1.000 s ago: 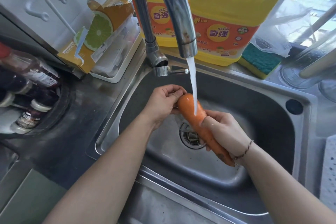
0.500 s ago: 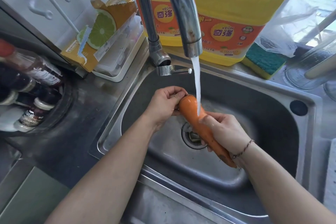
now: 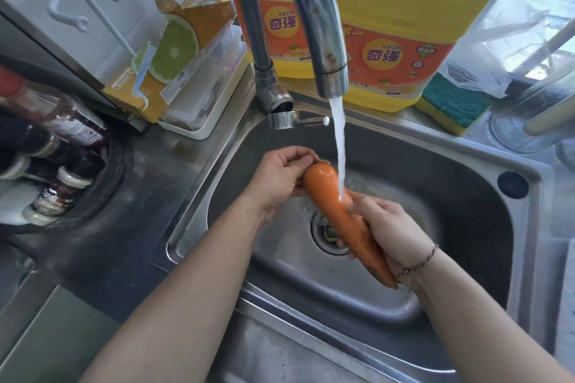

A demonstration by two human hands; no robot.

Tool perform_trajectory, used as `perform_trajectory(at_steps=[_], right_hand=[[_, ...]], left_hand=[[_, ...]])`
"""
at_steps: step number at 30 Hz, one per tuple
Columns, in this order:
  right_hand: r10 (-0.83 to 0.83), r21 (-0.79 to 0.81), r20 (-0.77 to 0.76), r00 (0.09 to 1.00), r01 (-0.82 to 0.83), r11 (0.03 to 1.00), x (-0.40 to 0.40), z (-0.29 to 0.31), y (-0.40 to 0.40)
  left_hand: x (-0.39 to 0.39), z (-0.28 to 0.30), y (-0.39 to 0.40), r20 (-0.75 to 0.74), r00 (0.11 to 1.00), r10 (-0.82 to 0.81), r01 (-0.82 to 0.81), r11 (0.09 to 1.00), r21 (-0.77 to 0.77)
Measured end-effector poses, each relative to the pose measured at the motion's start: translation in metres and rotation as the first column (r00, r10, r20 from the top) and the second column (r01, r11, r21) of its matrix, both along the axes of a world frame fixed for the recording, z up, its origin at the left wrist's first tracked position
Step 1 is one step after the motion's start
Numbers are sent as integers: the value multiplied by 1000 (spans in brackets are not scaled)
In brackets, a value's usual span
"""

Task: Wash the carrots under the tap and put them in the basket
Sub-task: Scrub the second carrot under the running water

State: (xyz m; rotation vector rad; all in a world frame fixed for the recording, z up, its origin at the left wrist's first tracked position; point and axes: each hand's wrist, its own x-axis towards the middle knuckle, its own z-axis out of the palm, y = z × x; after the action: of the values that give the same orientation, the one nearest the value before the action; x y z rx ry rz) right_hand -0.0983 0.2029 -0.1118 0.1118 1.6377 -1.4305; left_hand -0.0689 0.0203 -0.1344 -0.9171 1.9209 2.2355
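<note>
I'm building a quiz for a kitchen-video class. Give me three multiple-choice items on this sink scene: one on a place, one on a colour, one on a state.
1. Where does the water stream land?
A. on the carrot
B. on the sponge
C. straight into the drain

2. What colour are the big detergent jugs behind the tap?
A. blue
B. yellow
C. white

3. How is the carrot held?
A. left hand only
B. lying loose in the sink
C. both hands grip it

Key:
1 A, the stream from the tap hits the carrot.
2 B, the detergent jugs are yellow with orange labels.
3 C, the left hand holds the thick end and the right hand the thin end, above the sink.
</note>
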Motion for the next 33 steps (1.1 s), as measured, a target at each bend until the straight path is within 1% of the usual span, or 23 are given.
perform_trajectory(at_steps=[1,4,6,8,10,12,13,14,17,20,22,25,27,30,33], right_hand=[[-18,-28,16,1000,18,999,0,-1,0],[-20,-10,-57,998,19,1000,1,-2,-2],[-15,-26,-56,998,13,1000,2,-1,-1],[8,-92,64,998,-3,996,2,0,0],[45,-149,200,979,-15,989,3,2,2],[70,-200,283,956,-12,980,1,3,3],[82,-225,298,951,-13,974,0,4,3],[97,-243,281,955,-26,970,0,4,3],[128,-283,149,981,-82,956,-3,6,1],[178,-290,57,982,-154,945,-5,5,2],[223,-307,64,973,-194,932,-6,2,6],[263,-408,162,951,-178,895,-9,-3,13],[265,-435,177,948,-166,885,-9,-4,14],[192,-404,171,966,-109,908,-10,-3,7],[136,-258,84,987,-111,960,-12,-8,1]], left_hand=[[0,0,0,2,1000,9,-9,1000,5],[-1,1,2,3,1000,26,-26,1000,-4],[-1,4,4,-18,1000,14,-15,1000,-25],[-2,8,3,-42,998,-46,43,997,-66],[0,11,0,-74,986,-148,144,988,-51],[4,11,-3,-118,962,-244,245,970,-13],[6,9,-4,-128,956,-264,264,964,-22],[6,8,-5,-133,958,-255,252,967,-39],[4,4,-8,-121,981,-152,141,985,-99],[2,-1,-10,-103,990,-92,77,988,-134],[2,-5,-13,-85,994,-72,59,987,-153],[4,-7,-16,-77,995,-56,44,988,-151],[5,-8,-18,-69,997,-34,24,990,-140],[5,-7,-19,-70,997,-9,1,993,-118],[5,-6,-20,-90,996,-28,14,989,-149]])
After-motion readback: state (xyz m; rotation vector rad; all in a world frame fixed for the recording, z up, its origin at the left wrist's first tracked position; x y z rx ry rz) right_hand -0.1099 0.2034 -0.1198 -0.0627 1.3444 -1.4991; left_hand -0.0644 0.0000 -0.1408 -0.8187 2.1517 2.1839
